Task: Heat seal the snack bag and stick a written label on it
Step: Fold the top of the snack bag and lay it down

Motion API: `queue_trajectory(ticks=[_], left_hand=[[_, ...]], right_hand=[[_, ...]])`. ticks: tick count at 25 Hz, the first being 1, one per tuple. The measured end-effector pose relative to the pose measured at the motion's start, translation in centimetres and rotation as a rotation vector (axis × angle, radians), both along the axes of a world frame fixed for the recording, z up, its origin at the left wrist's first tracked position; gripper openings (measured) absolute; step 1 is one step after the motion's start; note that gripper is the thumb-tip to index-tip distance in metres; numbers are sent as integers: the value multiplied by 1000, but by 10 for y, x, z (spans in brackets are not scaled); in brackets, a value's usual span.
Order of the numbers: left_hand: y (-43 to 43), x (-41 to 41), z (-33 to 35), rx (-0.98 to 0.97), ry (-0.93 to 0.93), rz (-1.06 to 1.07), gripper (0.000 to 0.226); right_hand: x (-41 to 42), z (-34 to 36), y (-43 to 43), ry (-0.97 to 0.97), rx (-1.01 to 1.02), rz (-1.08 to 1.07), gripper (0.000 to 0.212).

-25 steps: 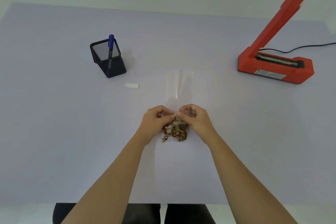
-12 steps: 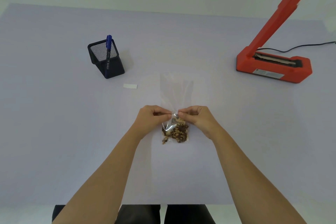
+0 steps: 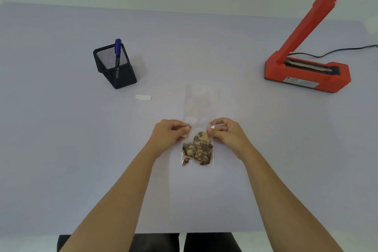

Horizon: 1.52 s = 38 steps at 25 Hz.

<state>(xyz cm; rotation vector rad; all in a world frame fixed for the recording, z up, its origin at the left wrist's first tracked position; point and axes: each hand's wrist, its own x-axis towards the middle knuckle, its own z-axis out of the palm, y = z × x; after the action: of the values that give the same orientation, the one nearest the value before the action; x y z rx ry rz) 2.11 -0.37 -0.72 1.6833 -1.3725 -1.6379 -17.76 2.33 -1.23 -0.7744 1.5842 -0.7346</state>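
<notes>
A clear snack bag (image 3: pixel 201 106) lies on the table in front of me, with brown and tan snack pieces (image 3: pixel 197 150) gathered at its near end. My left hand (image 3: pixel 170 134) pinches the bag's left edge just above the snacks. My right hand (image 3: pixel 226 132) pinches the right edge at the same height. The bag's empty upper part stretches flat away from me. A small white label (image 3: pixel 143 97) lies to the left of the bag. A blue pen (image 3: pixel 117 58) stands in a black mesh holder (image 3: pixel 114 67). The red heat sealer (image 3: pixel 306 73) sits at the far right, its arm raised.
The sealer's black cord (image 3: pixel 337 51) trails off to the right edge. The lavender table (image 3: pixel 61 149) stretches wide on both sides of my arms. Its near edge runs just above my lap.
My hands have moved apart from the bag's middle to its two side edges, spreading the bag flat. The snack pieces now show between them.
</notes>
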Motion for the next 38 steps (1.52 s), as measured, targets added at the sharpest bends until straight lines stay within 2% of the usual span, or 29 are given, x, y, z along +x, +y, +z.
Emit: queue_trajectory(ticks=[3, 5, 8, 11, 13, 15, 21, 28, 30, 34, 38], left_hand=[[7, -7, -1, -230, -264, -37, 12], [12, -11, -4, -298, -306, -14, 16], [16, -18, -7, -289, -328, 49, 38], [16, -23, -10, -406, -403, -18, 31], [15, -25, -14, -573, -447, -160, 16], [13, -25, -20, -628, -471, -276, 12], [1, -29, -10, -505, -561, -319, 18], [-13, -37, -6, -377, -703, -318, 19], [-13, -37, -7, -401, -673, -370, 17], [-14, -20, -15, -545, -465, -487, 20], [-26, -9, -14, -550, -455, -594, 31]], right_hand=[[4, -3, 3, 304, -92, 51, 23], [8, -4, 5, 360, -123, 47, 28], [13, -7, 6, 473, -148, 57, 35], [13, -6, 3, 635, -290, 194, 30], [15, 0, -1, 649, -392, 349, 18], [16, 4, -5, 664, -414, 472, 16], [19, 7, -16, 721, -314, 487, 18], [19, 7, -17, 786, -307, 460, 15], [18, 4, -16, 756, -310, 455, 14], [15, -2, -15, 646, -341, 454, 19], [8, -5, -18, 634, -355, 521, 29]])
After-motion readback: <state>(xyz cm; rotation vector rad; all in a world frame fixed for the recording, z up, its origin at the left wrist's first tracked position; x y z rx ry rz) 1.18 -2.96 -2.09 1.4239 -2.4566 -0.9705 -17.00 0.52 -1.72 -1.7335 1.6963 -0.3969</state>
